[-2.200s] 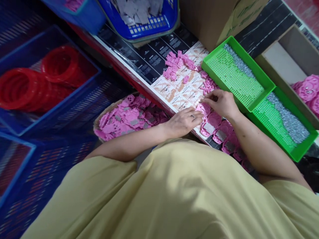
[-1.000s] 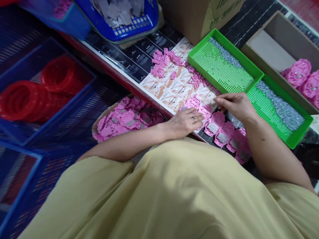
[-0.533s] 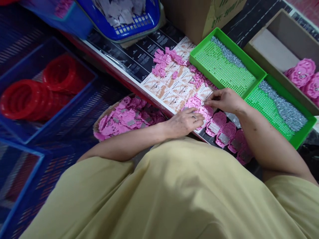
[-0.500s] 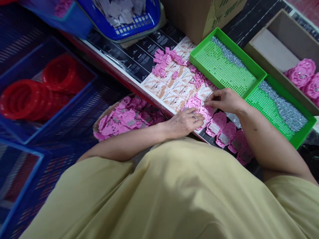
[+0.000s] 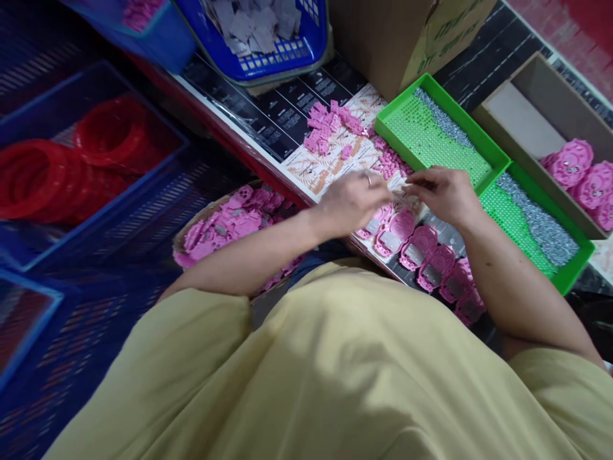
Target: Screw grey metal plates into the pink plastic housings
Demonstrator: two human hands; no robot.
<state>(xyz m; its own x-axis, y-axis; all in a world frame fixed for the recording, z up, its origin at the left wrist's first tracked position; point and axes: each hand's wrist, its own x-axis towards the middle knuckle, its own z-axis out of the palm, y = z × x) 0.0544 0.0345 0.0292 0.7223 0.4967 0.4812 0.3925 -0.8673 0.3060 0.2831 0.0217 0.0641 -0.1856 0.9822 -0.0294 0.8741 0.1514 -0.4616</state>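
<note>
My left hand (image 5: 350, 200) is raised a little above the table, fingers curled in a pinch. My right hand (image 5: 441, 191) meets it fingertip to fingertip, also pinched. What they hold between them is too small and blurred to name. Just below the hands a row of round pink plastic parts (image 5: 416, 250) with grey metal plates lies along the table's near edge. Beyond my hands lies a loose pile of small pink pieces (image 5: 330, 124), and a second scatter of tiny pink bits (image 5: 390, 163) sits beside the green tray.
Two green perforated trays (image 5: 483, 148) (image 5: 572, 271) hold small silver metal parts. A round basket of pink parts (image 5: 234, 220) sits low at the left. Blue crates with red rings (image 5: 71, 160), a blue basket of grey plates (image 5: 268, 32), a cardboard box (image 5: 407, 32) and a box of finished pink parts (image 5: 582, 172) surround the table.
My left hand lifted off the row of pink parts and moved up toward my right hand, so that both now pinch together above the table. The camera shifted slightly.
</note>
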